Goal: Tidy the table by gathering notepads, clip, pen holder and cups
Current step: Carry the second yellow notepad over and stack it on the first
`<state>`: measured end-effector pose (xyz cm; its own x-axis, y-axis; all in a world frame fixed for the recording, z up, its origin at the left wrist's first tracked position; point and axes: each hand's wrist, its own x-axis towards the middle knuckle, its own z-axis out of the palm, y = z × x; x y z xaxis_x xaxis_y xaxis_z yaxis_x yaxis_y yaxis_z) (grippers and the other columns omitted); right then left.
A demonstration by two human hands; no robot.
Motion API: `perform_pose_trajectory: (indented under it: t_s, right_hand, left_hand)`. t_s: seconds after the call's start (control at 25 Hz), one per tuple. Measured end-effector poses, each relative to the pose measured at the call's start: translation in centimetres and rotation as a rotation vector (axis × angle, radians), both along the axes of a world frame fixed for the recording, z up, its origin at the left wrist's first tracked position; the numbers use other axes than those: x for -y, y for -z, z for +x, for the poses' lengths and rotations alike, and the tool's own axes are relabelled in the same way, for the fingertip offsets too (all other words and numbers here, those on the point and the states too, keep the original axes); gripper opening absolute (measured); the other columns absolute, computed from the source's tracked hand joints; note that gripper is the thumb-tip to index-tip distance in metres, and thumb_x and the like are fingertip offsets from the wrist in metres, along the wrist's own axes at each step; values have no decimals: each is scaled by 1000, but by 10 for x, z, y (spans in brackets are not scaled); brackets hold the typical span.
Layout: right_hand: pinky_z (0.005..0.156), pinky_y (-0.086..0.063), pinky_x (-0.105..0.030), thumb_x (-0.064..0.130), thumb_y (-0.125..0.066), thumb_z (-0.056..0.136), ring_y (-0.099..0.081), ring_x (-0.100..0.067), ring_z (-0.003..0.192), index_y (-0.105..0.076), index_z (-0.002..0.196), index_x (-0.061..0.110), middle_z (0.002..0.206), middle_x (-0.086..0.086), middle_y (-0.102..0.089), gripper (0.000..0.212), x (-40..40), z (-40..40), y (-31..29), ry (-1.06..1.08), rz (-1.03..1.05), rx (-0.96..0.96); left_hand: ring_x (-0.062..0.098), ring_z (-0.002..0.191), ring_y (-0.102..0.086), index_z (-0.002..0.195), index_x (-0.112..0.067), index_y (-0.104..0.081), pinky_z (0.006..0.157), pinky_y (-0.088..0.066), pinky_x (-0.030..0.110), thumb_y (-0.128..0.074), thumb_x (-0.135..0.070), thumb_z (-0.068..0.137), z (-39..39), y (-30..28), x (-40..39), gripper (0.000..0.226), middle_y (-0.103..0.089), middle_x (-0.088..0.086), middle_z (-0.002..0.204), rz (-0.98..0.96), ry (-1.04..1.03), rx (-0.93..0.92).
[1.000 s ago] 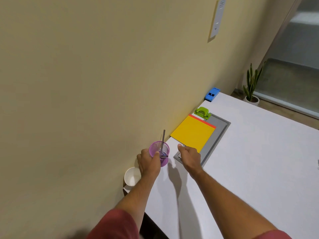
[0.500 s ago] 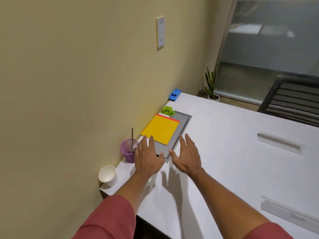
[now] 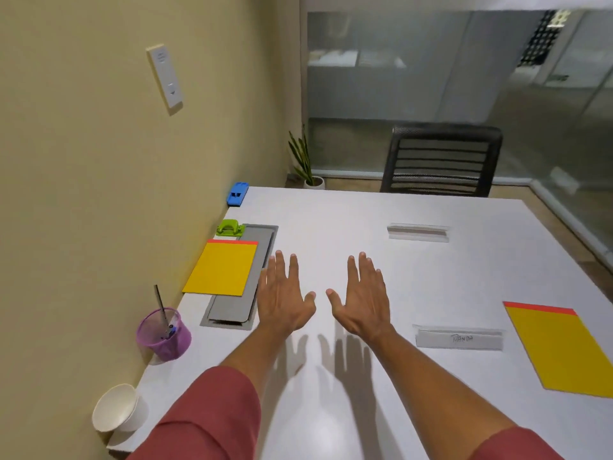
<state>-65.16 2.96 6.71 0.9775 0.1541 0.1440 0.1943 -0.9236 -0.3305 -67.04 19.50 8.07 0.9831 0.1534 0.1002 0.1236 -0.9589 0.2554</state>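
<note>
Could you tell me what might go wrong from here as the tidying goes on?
The white cup sits at the table's near corner, close to the left sleeve; a careless arm move could knock it off. The purple pen holder stands near the wall edge with a tall pen in it, so a bump may tip it. The far notepad on the right could be overlooked.

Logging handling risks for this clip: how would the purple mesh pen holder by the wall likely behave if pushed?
The purple pen holder looks like thin mesh, so probably light and easy to slide. The tall pen leaning above its rim may make it tip. Its round body could roll if toppled.
</note>
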Motion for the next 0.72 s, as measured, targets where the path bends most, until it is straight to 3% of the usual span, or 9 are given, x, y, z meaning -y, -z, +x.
perform_pose_trajectory:
  t_s: [0.36,0.72]
  right_hand:
    - [123,0,-43,58,-37,90,1,-28,153,-5,157,12,165,-14,0,87,77,0,11,397,-66,-35]
    - [122,1,-42,61,-41,91,2,-27,153,-5,157,14,165,-13,1,89,170,-38,25,730,-93,-95]
  left_hand:
    - [30,152,7,156,-16,0,124,-3,44,-45,-53,91,57,7,79,88,8,15,164,-20,402,-53]
    - [30,152,5,156,-17,-1,124,-4,43,-47,-52,90,54,28,180,89,6,16,164,-91,694,-161]
